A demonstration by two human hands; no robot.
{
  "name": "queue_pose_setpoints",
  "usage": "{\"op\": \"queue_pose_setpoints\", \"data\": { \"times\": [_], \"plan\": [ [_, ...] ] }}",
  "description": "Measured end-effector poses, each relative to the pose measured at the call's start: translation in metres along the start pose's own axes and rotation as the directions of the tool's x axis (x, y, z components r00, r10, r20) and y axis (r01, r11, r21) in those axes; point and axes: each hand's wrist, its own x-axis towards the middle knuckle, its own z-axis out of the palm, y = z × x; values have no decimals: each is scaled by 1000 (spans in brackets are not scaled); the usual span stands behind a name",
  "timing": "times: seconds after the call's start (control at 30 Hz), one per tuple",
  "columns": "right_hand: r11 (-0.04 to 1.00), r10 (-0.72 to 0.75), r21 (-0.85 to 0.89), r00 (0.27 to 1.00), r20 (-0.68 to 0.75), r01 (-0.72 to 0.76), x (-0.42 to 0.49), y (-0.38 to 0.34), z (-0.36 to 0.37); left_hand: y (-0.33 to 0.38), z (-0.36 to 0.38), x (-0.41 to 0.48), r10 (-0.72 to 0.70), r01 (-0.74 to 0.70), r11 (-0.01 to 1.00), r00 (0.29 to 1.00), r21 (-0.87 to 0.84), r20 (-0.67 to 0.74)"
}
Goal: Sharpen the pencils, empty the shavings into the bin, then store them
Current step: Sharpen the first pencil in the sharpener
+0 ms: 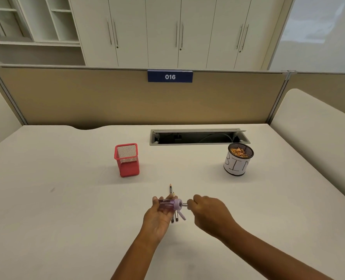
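Note:
My left hand (157,214) holds a purple sharpener (170,205) with a clear body, lying sideways a little above the desk. A pencil (184,204) sticks out of its right end, and my right hand (208,210) grips that pencil. Two more pencils (171,189) lie on the desk under my left hand, tips pointing away from me. A red mesh pencil holder (126,160) stands to the far left. A round mesh cup labelled BIN (237,162), holding shavings, stands to the far right.
The white desk (66,199) ends at a tan divider panel (87,98) with a blue 016 sign. An open cable tray (198,136) is set into the desk behind the bin. White side panels rise at the left and right.

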Motion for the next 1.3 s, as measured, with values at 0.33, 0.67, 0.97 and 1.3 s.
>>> {"op": "queue_pose_setpoints", "data": {
  "times": [0.33, 0.67, 0.97, 1.3],
  "plan": [
    [92, 41, 729, 734, 678, -679, 5, 14, 5, 2, -7, 3, -11, 8, 995, 999, 97, 30],
    [992, 23, 129, 999, -36, -19, -9, 1, 16, 1, -2, 3, 6, -6, 1000, 1000, 22, -3],
    [250, 169, 779, 818, 550, -576, -1, 10, 9, 5, 0, 6, 5, -7, 997, 1000, 71, 19],
    [701, 215, 585, 904, 370, -407, 1, 1, 6, -4, -5, 12, -8, 5, 997, 1000, 73, 29]
  ]
}}
